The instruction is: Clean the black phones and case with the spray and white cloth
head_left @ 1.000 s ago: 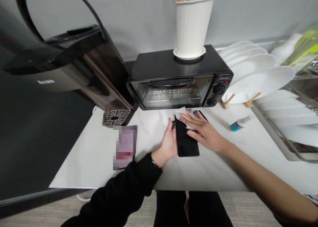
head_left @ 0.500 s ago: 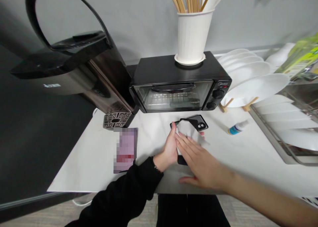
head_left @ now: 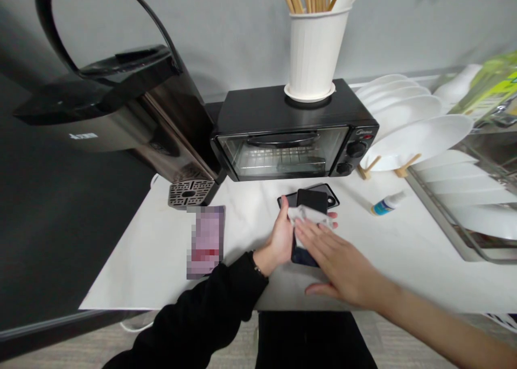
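My left hand (head_left: 280,238) is wrapped round a dark smartphone (head_left: 312,200); its thumb is along the left edge and fingertips show at the right edge. My right hand (head_left: 338,258) presses a crumpled white cloth (head_left: 310,215) against the phone's face, with its fingers laid together over the cloth. Part of the phone is hidden under that hand and the cloth. Behind the phone, a black phone case (head_left: 332,192) with a camera cutout lies on the counter. To the right of my hands lies a small white-and-blue spray bottle (head_left: 388,203).
A flat item, blurred out in purple (head_left: 208,239), lies left of my hands. A black toaster oven (head_left: 283,110) stands behind, bearing a white cup (head_left: 317,54) of chopsticks. A drink dispenser (head_left: 177,143) is at left, white plates (head_left: 420,137) and a metal dish rack (head_left: 456,234) at right.
My right hand and the cloth have slid down the phone toward me, uncovering its upper end. The view has shifted slightly.
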A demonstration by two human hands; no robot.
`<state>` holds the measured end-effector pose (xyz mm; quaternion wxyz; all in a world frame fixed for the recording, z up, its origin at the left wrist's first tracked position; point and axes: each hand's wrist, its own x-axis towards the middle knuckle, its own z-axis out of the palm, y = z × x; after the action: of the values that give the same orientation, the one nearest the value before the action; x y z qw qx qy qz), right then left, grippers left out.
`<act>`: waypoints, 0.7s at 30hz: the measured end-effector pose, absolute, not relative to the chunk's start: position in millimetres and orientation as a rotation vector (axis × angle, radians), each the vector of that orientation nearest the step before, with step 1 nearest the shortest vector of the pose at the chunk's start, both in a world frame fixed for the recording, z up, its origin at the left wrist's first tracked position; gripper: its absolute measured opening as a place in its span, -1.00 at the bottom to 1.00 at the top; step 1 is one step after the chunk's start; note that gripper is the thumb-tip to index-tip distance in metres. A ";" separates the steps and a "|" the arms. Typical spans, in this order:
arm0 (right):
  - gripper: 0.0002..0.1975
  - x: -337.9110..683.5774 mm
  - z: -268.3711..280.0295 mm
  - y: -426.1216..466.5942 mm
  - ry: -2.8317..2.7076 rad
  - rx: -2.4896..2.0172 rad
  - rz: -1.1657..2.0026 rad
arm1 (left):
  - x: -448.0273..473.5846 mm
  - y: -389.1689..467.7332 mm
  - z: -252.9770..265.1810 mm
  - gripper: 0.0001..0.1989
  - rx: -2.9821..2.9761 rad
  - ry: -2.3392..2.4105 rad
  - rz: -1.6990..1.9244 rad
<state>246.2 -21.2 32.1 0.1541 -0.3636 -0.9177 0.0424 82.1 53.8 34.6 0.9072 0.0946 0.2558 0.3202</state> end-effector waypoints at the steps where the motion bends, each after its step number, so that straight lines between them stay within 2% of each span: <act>1: 0.13 246.8 31.4 -18.2 -2.573 -1.124 0.060 | 82.8 53.2 33.7 -0.10 0.193 0.530 0.669; 3: 0.20 243.5 28.9 -17.1 -2.501 -1.193 -0.021 | 83.9 52.0 32.3 -0.15 0.182 0.533 0.675; 6: 0.34 234.1 24.0 -24.8 -2.577 -1.068 0.002 | 84.2 51.3 32.0 -0.06 0.164 0.519 0.598; 8: 0.29 233.6 23.4 -24.2 -2.618 -1.025 0.000 | 85.2 51.0 33.1 -0.03 0.175 0.513 0.573; 11: 0.16 238.5 27.1 -10.8 -2.516 -1.176 -0.054 | 88.3 49.0 34.7 -0.18 0.211 0.524 0.664; 13: 0.23 235.7 28.5 -7.8 -2.426 -1.277 -0.060 | 89.1 47.6 34.6 -0.21 0.221 0.517 0.710; 17: 0.42 218.2 23.7 -33.2 -2.516 -1.145 0.042 | 84.4 48.7 31.6 0.01 0.202 0.490 0.584; 19: 0.34 218.8 23.5 -42.0 -2.557 -1.108 0.066 | 82.4 50.0 29.8 0.03 0.194 0.493 0.543; 21: 0.10 229.0 27.8 -35.3 -2.536 -1.181 0.047 | 82.7 50.4 28.5 -0.08 0.189 0.514 0.582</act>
<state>229.0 -35.3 27.8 0.1712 -0.4160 -0.8930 0.0165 82.7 50.4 28.5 0.9213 0.0920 0.2500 0.2831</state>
